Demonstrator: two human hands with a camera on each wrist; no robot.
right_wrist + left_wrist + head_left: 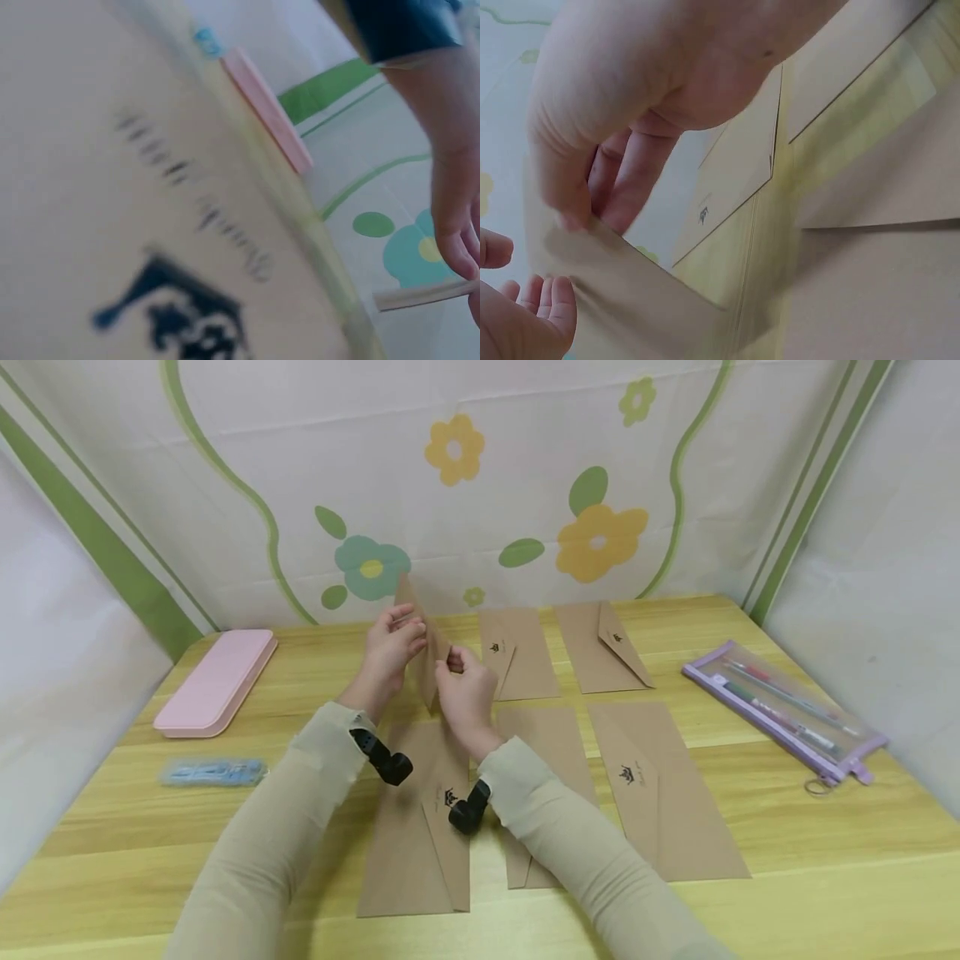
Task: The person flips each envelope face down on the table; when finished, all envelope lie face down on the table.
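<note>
At the back left of the table, both hands hold a brown paper envelope (pixel 422 668) up on edge, its face turned nearly sideways to the head view. My left hand (pixel 386 647) grips its left side, fingers bent near the upper part. On the right side, my right hand (pixel 468 693) pinches the edge between thumb and fingers, also seen close up in the left wrist view. Just below lies another envelope (pixel 412 827) with a crown print, and the right wrist view shows a blurred crown print (pixel 180 315). My right hand is out of the right wrist view.
More brown envelopes lie to the right: one at the back middle (pixel 528 652), one at the back right (pixel 588 652), two in front. A pink case (pixel 217 685) and a blue wrapped item (pixel 213 772) lie left. A purple-edged zip pouch (pixel 780 710) with pens lies right.
</note>
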